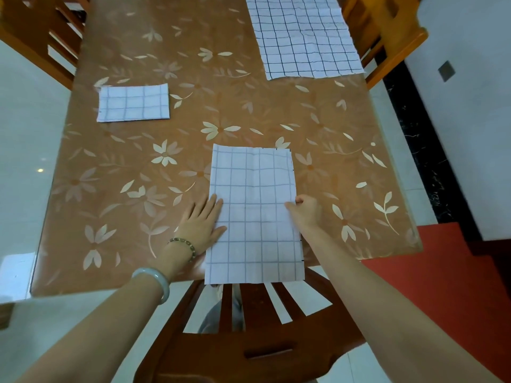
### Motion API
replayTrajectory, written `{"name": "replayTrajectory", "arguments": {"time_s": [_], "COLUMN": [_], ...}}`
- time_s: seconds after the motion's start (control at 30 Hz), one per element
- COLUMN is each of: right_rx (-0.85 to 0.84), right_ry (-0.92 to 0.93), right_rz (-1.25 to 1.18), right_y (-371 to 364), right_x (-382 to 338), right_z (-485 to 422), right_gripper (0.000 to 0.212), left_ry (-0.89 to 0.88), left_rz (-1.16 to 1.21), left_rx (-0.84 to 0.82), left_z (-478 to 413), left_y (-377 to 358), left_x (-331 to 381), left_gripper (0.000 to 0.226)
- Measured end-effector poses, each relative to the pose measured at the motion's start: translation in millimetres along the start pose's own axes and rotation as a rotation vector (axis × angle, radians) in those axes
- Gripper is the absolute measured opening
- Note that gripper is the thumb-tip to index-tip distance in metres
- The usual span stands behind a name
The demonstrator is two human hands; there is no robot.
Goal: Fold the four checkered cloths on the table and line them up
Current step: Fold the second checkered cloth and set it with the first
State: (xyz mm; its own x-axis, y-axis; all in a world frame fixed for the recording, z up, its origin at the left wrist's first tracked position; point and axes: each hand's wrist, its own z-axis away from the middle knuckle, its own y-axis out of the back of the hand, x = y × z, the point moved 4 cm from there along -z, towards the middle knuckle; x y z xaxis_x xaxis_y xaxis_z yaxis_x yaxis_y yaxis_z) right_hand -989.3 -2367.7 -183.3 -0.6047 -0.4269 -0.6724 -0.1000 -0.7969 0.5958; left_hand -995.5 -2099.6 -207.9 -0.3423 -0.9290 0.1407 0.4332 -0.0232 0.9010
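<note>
A white checkered cloth, folded into a long strip, lies in front of me and hangs slightly over the near edge of the table. My left hand lies flat with straight fingers on the table, touching the strip's left edge. My right hand pinches the strip's right edge about halfway along. A small folded checkered cloth rests at the left. A flat, unfolded checkered cloth lies at the far right.
The table carries an orange floral cover. A wooden chair stands directly below me against the near edge. More wooden chairs stand at the far left and far right. A red surface lies at the right.
</note>
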Motion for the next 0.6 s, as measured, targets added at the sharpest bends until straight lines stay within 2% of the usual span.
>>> {"name": "replayTrajectory", "arguments": {"time_s": [0.13,0.23,0.33,0.4,0.43,0.5,0.53,0.6], "right_rx": [0.031,0.039,0.104,0.165,0.133,-0.039,-0.118,-0.165], "right_ry": [0.02,0.043,0.125,0.291,0.403,0.543,0.547,0.527], "right_rz": [0.069,0.097,0.209,0.451,0.576,0.795,0.864,0.903], "right_y": [1,2,5,5,0,-14,-21,-26], "right_x": [1,2,2,2,3,12,21,32], "right_z": [-9,-13,-13,-11,-9,-5,-4,-4], "right_gripper": [0.022,0.026,0.018,0.036,0.045,0.055,0.057,0.058], "left_ry": [0.014,0.018,0.014,0.014,0.013,0.012,0.01,-0.002], "left_rz": [-0.024,-0.019,-0.027,-0.019,-0.016,-0.016,-0.007,0.03], "left_rx": [0.027,0.036,0.041,0.045,0.046,0.046,0.043,0.05], "left_z": [-1,-2,-3,-4,-4,-5,-5,-4], "left_y": [-1,0,0,-1,-1,-1,-2,-3], "left_x": [3,5,6,5,5,4,4,3], "left_gripper": [0.084,0.088,0.089,0.089,0.089,0.088,0.088,0.085]}}
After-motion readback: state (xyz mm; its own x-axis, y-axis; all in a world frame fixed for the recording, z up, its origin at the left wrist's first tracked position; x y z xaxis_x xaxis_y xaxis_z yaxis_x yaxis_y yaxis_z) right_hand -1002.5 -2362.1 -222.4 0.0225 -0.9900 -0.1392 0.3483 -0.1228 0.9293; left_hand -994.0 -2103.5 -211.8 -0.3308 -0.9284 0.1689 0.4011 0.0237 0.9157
